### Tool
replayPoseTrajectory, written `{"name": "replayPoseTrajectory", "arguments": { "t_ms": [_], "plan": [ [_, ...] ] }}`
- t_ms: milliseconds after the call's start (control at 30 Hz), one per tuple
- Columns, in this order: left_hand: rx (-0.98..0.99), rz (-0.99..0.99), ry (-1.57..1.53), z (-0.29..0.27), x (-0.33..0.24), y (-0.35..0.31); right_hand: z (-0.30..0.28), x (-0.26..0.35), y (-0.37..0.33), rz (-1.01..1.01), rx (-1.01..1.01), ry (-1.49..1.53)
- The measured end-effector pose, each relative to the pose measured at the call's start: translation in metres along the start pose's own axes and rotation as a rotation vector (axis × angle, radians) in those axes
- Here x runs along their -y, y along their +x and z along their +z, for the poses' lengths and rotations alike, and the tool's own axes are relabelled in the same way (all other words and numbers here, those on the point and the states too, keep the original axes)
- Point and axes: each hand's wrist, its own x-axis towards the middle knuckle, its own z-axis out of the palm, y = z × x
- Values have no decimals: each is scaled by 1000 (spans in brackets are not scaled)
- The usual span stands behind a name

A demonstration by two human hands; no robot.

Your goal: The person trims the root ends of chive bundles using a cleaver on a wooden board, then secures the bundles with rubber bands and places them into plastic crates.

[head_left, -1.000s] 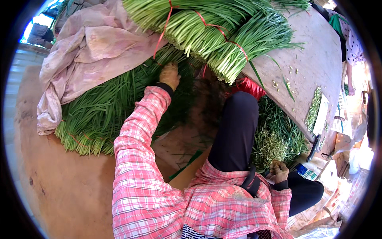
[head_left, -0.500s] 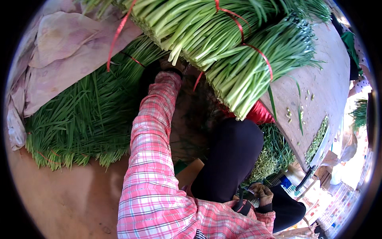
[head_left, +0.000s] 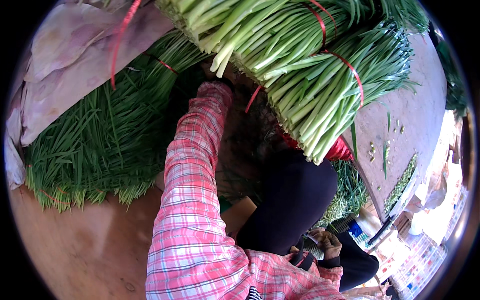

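My left arm in its pink plaid sleeve stretches away from me. Its hand (head_left: 214, 70) goes into shadow below the cut ends of the tied bundles of chive-like green stalks (head_left: 280, 55); the fingers are hidden. Beside that arm, on the left, lies a heap of long green leaves (head_left: 95, 135), also bound with red ties. My right hand (head_left: 328, 243) rests low by my bent knee, its fingers curled closed. Whether something is in them I cannot make out. A red tied bundle (head_left: 320, 115) overhangs the table edge near my knee.
Pinkish cloth (head_left: 75, 60) covers part of the leaf heap. On the right, the table (head_left: 415, 100) carries small green cuttings. A knife with a black handle (head_left: 382, 230) lies at its near corner. Below it are more trimmings (head_left: 347, 192) and a plastic basket (head_left: 420, 260).
The view has shifted slightly, so the bundles sit a little farther right and the heap farther left. My left arm stays reached under the bundles; my right hand stays by the knee.
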Motion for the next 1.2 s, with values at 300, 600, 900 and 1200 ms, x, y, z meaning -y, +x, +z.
{"name": "replayPoseTrajectory", "arguments": {
  "t_ms": [300,600,900,1200],
  "plan": [
    [-373,115,-32,1,-52,-164,4,14,-8,-62,7,46],
    [-438,52,-1653,-50,6,-279,-13,7,-33,-221,15,251],
    [-267,408,-1646,-287,-75,-397,-90,140,-22,-886,-515,-251],
    [-457,884,-35,-355,-293,-343,-108,162,23,-766,-616,-603]
  ]
}}
